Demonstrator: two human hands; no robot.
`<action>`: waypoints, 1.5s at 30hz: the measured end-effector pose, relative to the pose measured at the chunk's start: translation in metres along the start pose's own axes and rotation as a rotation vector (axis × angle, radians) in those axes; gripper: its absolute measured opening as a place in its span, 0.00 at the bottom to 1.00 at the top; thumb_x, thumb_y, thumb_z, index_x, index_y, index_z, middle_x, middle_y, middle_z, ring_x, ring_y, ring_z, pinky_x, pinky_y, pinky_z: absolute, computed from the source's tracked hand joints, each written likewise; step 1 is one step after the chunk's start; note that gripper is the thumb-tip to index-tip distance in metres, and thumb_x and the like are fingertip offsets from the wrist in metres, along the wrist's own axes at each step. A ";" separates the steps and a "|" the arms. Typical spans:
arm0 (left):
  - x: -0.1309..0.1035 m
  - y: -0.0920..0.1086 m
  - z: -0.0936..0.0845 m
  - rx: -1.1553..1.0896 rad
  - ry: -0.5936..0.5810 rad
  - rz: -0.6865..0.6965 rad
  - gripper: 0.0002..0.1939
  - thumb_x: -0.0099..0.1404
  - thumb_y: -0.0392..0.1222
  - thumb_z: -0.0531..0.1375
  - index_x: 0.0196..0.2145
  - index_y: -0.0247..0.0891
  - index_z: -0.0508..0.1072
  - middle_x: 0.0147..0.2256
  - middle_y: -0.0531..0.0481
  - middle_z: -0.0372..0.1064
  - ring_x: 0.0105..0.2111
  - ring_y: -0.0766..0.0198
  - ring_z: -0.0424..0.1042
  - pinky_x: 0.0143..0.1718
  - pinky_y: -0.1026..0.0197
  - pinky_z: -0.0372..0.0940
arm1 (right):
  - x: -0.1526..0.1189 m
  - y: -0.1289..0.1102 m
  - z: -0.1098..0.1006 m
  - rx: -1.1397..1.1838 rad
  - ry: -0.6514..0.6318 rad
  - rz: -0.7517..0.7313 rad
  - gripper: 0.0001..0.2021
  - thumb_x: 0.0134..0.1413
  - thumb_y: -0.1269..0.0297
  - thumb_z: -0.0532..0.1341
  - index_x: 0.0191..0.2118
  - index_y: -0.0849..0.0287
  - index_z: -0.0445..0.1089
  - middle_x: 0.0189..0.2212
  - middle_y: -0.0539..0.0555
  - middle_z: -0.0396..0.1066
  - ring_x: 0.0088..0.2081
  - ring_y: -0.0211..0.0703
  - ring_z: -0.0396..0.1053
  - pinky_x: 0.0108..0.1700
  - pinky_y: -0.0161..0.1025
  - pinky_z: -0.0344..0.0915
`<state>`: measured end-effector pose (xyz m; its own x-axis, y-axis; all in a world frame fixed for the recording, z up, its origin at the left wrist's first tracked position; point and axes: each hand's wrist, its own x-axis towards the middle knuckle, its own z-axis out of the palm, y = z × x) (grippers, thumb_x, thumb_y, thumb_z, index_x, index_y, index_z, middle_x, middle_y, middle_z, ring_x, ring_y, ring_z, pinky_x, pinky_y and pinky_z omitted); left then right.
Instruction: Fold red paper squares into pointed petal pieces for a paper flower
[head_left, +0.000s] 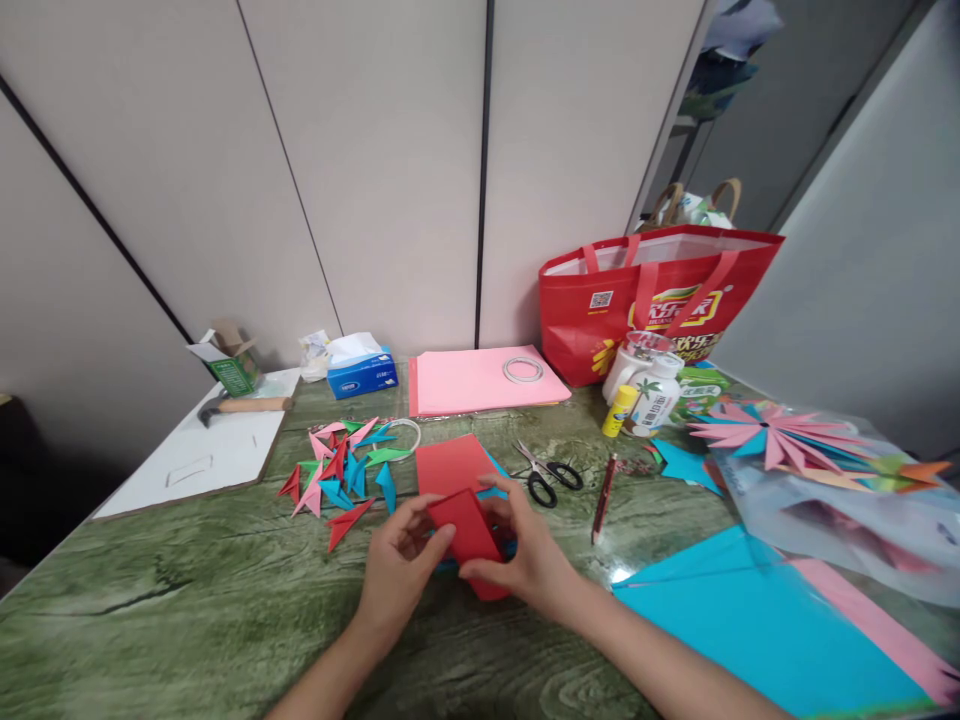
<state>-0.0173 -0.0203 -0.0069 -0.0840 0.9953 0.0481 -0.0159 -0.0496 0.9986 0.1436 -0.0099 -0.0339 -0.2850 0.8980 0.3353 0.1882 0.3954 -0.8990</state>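
Observation:
A folded piece of red paper (466, 530) is held up between both hands above the green wood-patterned table. My left hand (401, 555) pinches its left edge, thumb in front. On the right edge, my right hand (529, 555) grips it with thumb and fingers. Behind the hands lies a flat red sheet (454, 462) with some blue paper showing at its right side. To the right of that sheet are black-handled scissors (551, 475), blades partly spread, and a dark red pencil (604, 500). Folded paper pieces in several colours (337, 470) are heaped left of the hands.
Pink sheets (472, 380) with a tape ring stand at the back beside a blue tissue box (363, 378). A hammer (244, 405) rests on a white board (187, 460). At right are a glue stick (619, 411), white bottle (655, 395), red bag (585, 330) and blue sheets (757, 610).

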 end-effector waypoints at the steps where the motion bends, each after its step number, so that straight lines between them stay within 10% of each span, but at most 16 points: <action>1: 0.000 0.000 0.000 -0.017 0.012 -0.003 0.14 0.46 0.39 0.65 0.34 0.40 0.72 0.30 0.52 0.74 0.32 0.61 0.72 0.32 0.65 0.66 | 0.000 -0.002 0.000 0.021 -0.018 0.017 0.32 0.39 0.61 0.66 0.51 0.57 0.52 0.34 0.52 0.70 0.33 0.40 0.68 0.33 0.35 0.64; 6: 0.001 0.001 0.001 0.003 -0.013 0.025 0.15 0.49 0.38 0.63 0.37 0.38 0.70 0.34 0.50 0.74 0.34 0.63 0.72 0.35 0.65 0.66 | 0.003 -0.006 -0.002 -0.052 -0.101 0.099 0.10 0.46 0.61 0.61 0.33 0.62 0.69 0.25 0.50 0.70 0.25 0.37 0.63 0.27 0.32 0.58; 45: 0.004 -0.010 -0.006 0.017 -0.024 -0.005 0.12 0.50 0.40 0.63 0.33 0.34 0.75 0.31 0.47 0.76 0.30 0.61 0.72 0.32 0.64 0.66 | 0.005 -0.011 -0.003 0.094 -0.119 0.218 0.05 0.40 0.67 0.62 0.26 0.64 0.68 0.20 0.46 0.60 0.22 0.32 0.53 0.24 0.30 0.49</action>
<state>-0.0239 -0.0164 -0.0164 -0.0600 0.9972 0.0436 0.0011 -0.0437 0.9990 0.1430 -0.0090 -0.0216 -0.3570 0.9287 0.1002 0.1707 0.1704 -0.9705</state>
